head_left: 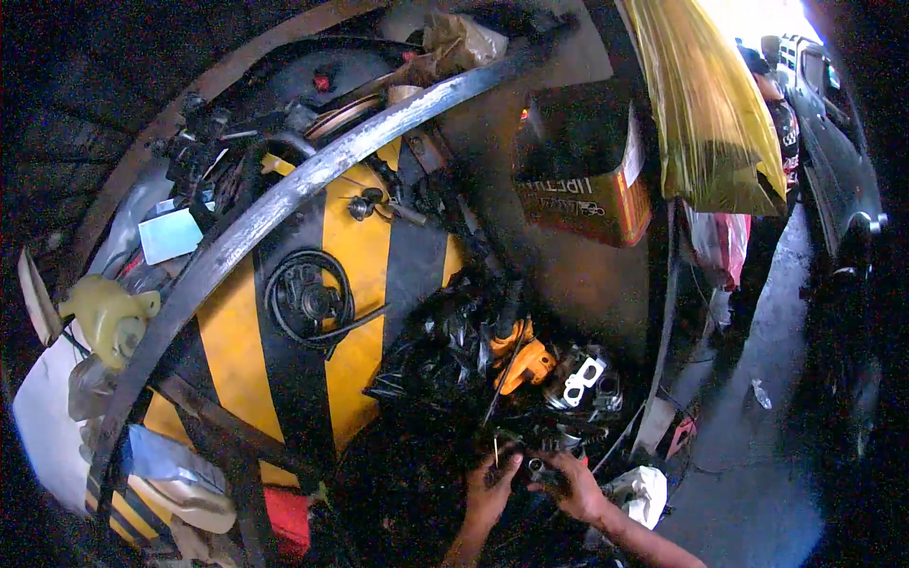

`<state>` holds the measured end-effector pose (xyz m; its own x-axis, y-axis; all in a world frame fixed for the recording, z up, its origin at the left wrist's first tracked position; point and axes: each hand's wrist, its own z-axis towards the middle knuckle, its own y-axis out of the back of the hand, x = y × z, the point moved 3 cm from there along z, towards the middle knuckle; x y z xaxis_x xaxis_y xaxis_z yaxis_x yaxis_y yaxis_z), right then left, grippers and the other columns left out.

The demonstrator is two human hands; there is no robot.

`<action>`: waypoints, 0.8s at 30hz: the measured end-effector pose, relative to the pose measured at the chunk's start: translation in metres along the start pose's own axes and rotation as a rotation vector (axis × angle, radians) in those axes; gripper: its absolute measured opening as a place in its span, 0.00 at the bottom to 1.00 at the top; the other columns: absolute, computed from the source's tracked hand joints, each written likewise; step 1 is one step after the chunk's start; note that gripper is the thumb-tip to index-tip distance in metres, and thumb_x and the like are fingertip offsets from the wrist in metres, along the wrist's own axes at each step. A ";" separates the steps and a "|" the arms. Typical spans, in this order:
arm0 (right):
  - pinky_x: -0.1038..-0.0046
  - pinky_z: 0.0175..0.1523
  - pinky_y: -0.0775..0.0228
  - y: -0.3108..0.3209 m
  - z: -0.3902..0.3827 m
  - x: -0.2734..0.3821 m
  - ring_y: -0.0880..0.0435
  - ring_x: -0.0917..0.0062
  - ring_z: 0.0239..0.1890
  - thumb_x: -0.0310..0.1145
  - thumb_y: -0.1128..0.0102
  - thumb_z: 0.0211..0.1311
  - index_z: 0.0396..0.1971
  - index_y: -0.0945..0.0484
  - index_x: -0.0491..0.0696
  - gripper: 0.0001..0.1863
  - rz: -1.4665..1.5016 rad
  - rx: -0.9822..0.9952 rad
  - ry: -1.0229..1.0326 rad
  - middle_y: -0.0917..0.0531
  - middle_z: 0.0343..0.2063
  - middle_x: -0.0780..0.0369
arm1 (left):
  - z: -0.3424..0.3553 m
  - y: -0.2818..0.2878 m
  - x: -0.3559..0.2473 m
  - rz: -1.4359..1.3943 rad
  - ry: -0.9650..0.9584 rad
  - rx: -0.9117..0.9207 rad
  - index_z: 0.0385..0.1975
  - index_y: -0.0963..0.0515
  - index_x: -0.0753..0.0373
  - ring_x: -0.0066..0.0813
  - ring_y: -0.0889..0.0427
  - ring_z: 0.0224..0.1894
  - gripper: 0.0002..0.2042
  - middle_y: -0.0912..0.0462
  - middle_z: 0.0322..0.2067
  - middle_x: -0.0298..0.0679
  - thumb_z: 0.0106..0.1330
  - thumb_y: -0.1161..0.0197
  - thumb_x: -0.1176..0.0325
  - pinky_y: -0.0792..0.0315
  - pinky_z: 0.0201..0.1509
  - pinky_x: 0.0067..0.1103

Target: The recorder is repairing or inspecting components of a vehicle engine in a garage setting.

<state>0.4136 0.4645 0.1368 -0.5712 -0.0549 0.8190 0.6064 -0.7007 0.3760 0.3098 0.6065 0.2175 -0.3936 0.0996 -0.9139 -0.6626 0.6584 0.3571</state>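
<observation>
Low in the view, my left hand (489,487) is closed, with a thin pale stick (496,449) standing up at its fingers. My right hand (574,485), just beside it, curls its fingers round a small dark part with a round opening (537,466). The space between the hands is dark, so their exact contact is hard to see. Just beyond them lie a bright orange tool or part (525,364) and a metal engine part with a pale two-holed flange (583,383). Black plastic (440,350) is bunched to their left.
A yellow-and-black striped panel (355,284) carries a coiled black hose (308,298). A curved metal rail (312,180) crosses above it. A cardboard box (587,189) and hanging yellow bag (705,104) are at upper right. Another person (784,118) stands far right near a vehicle (824,133).
</observation>
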 end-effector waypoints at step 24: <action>0.58 0.65 0.34 0.032 -0.043 -0.003 0.32 0.47 0.61 0.26 0.31 0.45 0.62 0.30 0.51 0.38 -0.181 0.047 -0.161 0.32 0.59 0.46 | -0.059 -0.072 0.023 0.012 -0.195 0.153 0.47 0.19 0.64 0.21 0.18 0.40 0.14 0.14 0.38 0.37 0.70 0.36 0.61 0.25 0.47 0.20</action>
<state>0.4109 0.4111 0.1280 -0.5796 0.1859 0.7934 0.5293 -0.6543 0.5401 0.3104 0.5172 0.1821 -0.2608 0.2405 -0.9350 -0.5486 0.7600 0.3485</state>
